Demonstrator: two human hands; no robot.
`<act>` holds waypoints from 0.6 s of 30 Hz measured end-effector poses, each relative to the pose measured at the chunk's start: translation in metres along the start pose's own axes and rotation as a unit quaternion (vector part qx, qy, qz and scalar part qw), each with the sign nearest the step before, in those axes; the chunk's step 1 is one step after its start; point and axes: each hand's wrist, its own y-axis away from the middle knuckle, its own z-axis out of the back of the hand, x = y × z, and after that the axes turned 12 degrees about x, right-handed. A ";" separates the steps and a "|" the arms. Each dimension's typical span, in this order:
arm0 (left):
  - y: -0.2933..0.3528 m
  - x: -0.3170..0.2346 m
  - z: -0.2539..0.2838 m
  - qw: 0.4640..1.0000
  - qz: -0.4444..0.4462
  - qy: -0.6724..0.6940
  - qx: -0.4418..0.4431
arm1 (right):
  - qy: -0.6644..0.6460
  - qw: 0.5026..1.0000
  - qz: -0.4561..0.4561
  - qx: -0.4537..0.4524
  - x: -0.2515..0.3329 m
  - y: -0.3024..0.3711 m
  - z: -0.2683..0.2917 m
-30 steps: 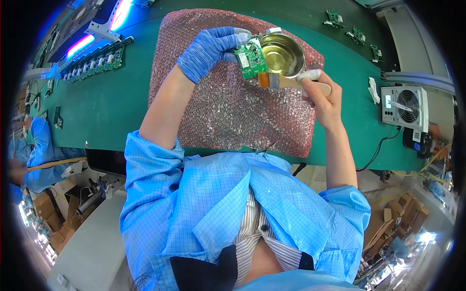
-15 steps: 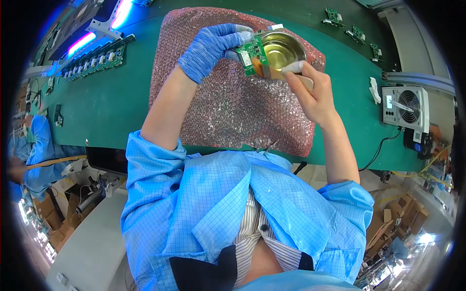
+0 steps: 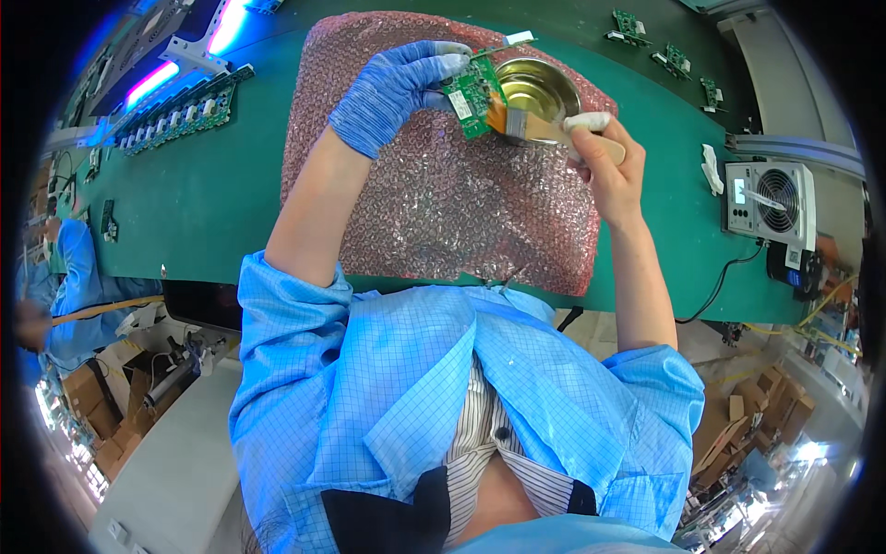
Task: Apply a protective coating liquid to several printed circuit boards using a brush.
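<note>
My left hand (image 3: 388,92), in a blue knit glove with pale fingertips, pinches a green circuit board (image 3: 473,100) by its upper left side and holds it tilted above the bubble wrap. A flat brush (image 3: 546,130) with a pale wooden handle and a metal ferrule is gripped in my right hand (image 3: 611,171), which has white covers on some fingertips. The brush's orange-brown bristles meet the board's right edge; they are slightly blurred. Just behind the brush is a round metal bowl (image 3: 574,90) with yellowish liquid, its near rim partly covered by the brush.
Pink bubble wrap (image 3: 443,212) lies on the green table (image 3: 198,185). Several small circuit boards (image 3: 676,63) lie at the far right. A fan unit (image 3: 771,205) stands at the right, near a crumpled white tissue (image 3: 711,171). A long board (image 3: 185,115) sits below glowing lights at left.
The board has turned and tilted a little in my left hand. The brush has shifted slightly up and right along the board's edge, and my right hand has moved a little right.
</note>
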 end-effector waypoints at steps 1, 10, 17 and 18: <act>0.000 0.002 0.001 0.999 -0.015 0.032 -0.008 | -0.014 1.000 0.014 0.011 -0.001 0.001 -0.004; -0.003 0.007 -0.006 0.991 -0.061 0.087 -0.082 | 0.009 0.988 0.073 -0.135 -0.005 -0.004 -0.027; 0.005 0.006 -0.010 0.987 -0.077 0.070 -0.123 | -0.037 0.990 0.059 -0.121 0.001 -0.008 -0.027; 0.005 0.005 -0.012 0.986 -0.081 0.076 -0.123 | -0.037 0.984 0.081 -0.154 0.000 -0.012 -0.026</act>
